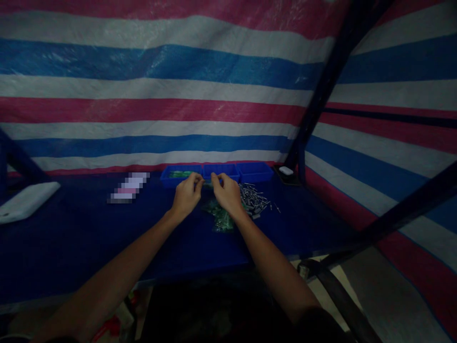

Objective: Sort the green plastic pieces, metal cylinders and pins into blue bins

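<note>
Left of centre in the frame, the left hand [188,194] is held with fingertips pinched; below centre, green pieces [223,222] are heaped, apparently for reach; the right hand [228,192] is likewise pinched (whether anything is grasped cannot be told), presumably for precision; farther right, metal pins [254,198] are laid close.

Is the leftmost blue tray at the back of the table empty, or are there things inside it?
Not empty: green pieces show inside the leftmost blue tray. How deep they lie, I cannot tell.
</note>
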### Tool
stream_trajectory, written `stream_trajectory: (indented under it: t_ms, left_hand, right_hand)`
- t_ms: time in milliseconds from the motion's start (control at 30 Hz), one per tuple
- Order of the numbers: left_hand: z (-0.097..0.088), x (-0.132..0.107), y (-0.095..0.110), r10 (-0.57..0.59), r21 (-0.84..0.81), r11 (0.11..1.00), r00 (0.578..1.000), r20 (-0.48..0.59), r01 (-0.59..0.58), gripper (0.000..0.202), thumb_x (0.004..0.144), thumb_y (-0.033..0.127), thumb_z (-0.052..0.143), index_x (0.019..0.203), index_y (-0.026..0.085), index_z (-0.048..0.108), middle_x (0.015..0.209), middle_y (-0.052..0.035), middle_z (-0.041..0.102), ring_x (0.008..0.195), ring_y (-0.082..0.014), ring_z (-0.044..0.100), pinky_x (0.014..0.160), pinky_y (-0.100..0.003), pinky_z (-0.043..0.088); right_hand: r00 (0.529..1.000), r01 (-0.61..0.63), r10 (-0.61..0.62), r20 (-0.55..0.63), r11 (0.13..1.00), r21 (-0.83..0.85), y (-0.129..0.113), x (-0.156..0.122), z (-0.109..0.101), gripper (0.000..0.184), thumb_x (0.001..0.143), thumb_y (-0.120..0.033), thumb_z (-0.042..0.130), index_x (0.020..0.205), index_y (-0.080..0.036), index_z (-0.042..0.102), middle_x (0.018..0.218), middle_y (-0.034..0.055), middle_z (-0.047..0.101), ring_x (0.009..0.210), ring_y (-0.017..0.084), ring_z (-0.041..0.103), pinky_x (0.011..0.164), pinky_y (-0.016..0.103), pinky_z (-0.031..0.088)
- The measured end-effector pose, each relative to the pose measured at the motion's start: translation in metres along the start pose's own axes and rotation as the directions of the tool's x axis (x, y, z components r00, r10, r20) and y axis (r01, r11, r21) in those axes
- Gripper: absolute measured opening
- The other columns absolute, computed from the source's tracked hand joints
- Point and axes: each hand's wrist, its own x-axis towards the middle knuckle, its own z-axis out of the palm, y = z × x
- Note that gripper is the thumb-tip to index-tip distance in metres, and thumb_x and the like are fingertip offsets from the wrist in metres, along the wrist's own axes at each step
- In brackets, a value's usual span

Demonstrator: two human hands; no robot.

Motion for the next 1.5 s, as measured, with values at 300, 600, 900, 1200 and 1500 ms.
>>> stream_trajectory:
  t_ms: [300,600,900,1200,1500]
  left_hand:
    - [-0.001,-0.008,0.008,0.09,-0.207,0.97,0.977,-0.195,-0.13,0.013,0.085,0.029,0.046,0.087,0.018,0.053,0.084,-0.0033,0.064,0.081,-0.0161,0.061,0.075,-0.028,0.046]
    - [0.009,-0.001,0.006,-0.133,-0.587,0.797,0.989,0.065,0.145,0.016,0.077,0.031,0.053,0.086,0.019,0.052,0.076,-0.0009,0.059,0.07,-0.0139,0.059,0.067,-0.027,0.048]
    - [0.008,0.0,0.006,-0.305,-0.761,0.194,0.775,0.553,0.619,0.035,0.077,0.05,0.052,0.074,0.015,0.057,0.068,-0.0033,0.06,0.059,-0.0122,0.055,0.055,-0.024,0.044]
    - [0.01,-0.004,-0.004,-0.277,-0.603,0.723,0.941,0.194,0.337,0.018,0.078,0.033,0.054,0.087,0.018,0.057,0.082,-0.0031,0.062,0.077,-0.0166,0.059,0.072,-0.03,0.047]
    - [0.0,-0.016,0.013,0.204,-0.226,0.953,0.979,-0.021,-0.204,0.022,0.078,0.017,0.054,0.089,0.032,0.066,0.091,-0.0036,0.063,0.084,-0.02,0.053,0.074,-0.036,0.045]
  right_hand:
    - [0.934,-0.34,0.216,0.284,0.777,0.529,-0.002,0.006,-0.002,0.03,0.073,-0.046,0.056,0.083,-0.018,0.058,0.059,-0.0044,0.052,0.047,0.009,0.048,0.042,0.019,0.034]
    - [0.989,-0.144,0.094,0.114,0.796,0.589,0.001,0.013,-0.015,0.016,0.067,-0.032,0.054,0.073,-0.019,0.047,0.065,-0.0031,0.053,0.06,0.011,0.051,0.057,0.024,0.041]
    - [0.921,0.359,-0.364,0.138,0.931,0.06,-0.002,0.004,-0.008,0.012,0.069,-0.008,0.049,0.068,-0.02,0.053,0.079,0.0015,0.052,0.083,0.017,0.048,0.078,0.032,0.04]
    - [0.972,0.225,-0.224,0.069,0.974,-0.012,-0.008,-0.009,-0.017,0.012,0.074,-0.026,0.058,0.084,-0.024,0.063,0.093,0.0054,0.048,0.092,0.021,0.046,0.082,0.037,0.04]
    - [0.967,-0.152,0.107,0.232,0.971,0.186,-0.002,-0.002,-0.016,0.03,0.085,-0.037,0.043,0.066,-0.02,0.059,0.066,0.0014,0.056,0.067,0.016,0.051,0.063,0.029,0.04]
